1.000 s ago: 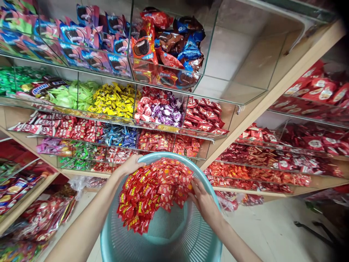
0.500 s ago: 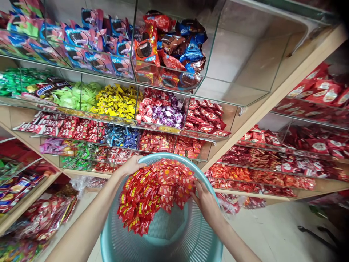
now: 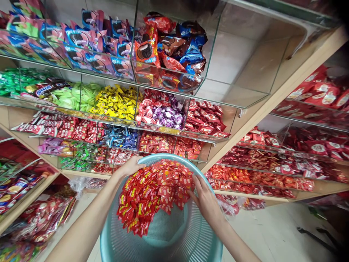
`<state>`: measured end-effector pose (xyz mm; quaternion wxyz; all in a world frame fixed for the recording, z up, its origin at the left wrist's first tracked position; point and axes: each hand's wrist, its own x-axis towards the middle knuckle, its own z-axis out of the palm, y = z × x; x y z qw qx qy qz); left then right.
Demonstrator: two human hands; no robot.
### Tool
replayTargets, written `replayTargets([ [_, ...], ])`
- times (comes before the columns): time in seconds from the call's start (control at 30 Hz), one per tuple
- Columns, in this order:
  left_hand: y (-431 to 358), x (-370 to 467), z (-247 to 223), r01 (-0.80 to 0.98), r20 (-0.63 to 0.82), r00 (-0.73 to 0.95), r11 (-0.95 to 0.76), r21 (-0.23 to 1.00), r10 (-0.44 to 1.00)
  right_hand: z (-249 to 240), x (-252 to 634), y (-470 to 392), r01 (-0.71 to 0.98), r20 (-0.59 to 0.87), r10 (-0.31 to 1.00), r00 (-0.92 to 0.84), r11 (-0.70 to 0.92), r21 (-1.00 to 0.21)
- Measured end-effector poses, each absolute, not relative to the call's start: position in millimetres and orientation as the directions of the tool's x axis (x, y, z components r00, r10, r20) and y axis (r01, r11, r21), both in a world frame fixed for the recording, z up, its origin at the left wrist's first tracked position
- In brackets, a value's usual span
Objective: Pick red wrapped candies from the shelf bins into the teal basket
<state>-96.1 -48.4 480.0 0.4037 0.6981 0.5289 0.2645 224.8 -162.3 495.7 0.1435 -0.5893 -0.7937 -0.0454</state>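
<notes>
A teal mesh plastic basket [image 3: 188,236] is tipped toward the shelves, its mouth facing me. Several small red sweet packets [image 3: 152,194] are heaped against its far wall. My left hand [image 3: 131,166] grips the basket's far rim at the upper left. Inside the basket on the right, my right hand [image 3: 205,199] reaches in, fingers spread against the red packets. I cannot tell whether it holds any.
Glass-fronted shelf compartments [image 3: 163,109] hold sweets in green, yellow, purple, blue and red wrappers; biscuit packs [image 3: 169,51] fill the top row. One top right compartment [image 3: 240,62] holds nothing. More red packets [image 3: 286,160] line the right-hand shelves. Pale floor [image 3: 272,233] lies at the lower right.
My right hand has slid slightly up and left against the packets. The view has shifted a little downward.
</notes>
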Motion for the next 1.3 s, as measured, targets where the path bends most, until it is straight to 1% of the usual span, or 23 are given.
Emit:
replayTargets([
  [0.27,-48,-96,480,0.533,-0.052,0.293,-0.118,0.838,0.955,491,221,-160,0.953,0.280,0.921,-0.272,0.298,-0.053],
  [0.37,-49,-97,480,0.535,-0.043,0.285,-0.122,0.836,0.958,490,218,-163,0.960,0.243,0.934,-0.261,0.278,-0.039],
  [0.53,-50,-97,483,0.533,-0.058,0.282,-0.106,0.839,0.958,491,216,-157,0.963,0.187,0.956,-0.226,0.248,-0.104],
  [0.73,-52,-97,486,0.531,-0.059,0.280,-0.104,0.841,0.958,494,221,-150,0.927,0.196,0.932,-0.304,0.337,-0.164],
  [0.9,-51,-98,484,0.535,-0.051,0.288,-0.116,0.837,0.956,490,225,-148,0.892,0.216,0.919,-0.330,0.378,-0.246],
  [1.1,-50,-98,482,0.539,-0.057,0.282,-0.109,0.835,0.958,491,226,-149,0.901,0.188,0.928,-0.322,0.362,-0.241],
  [1.3,-48,-99,477,0.513,-0.051,0.287,-0.109,0.851,0.957,488,229,-148,0.907,0.225,0.918,-0.327,0.371,-0.197],
])
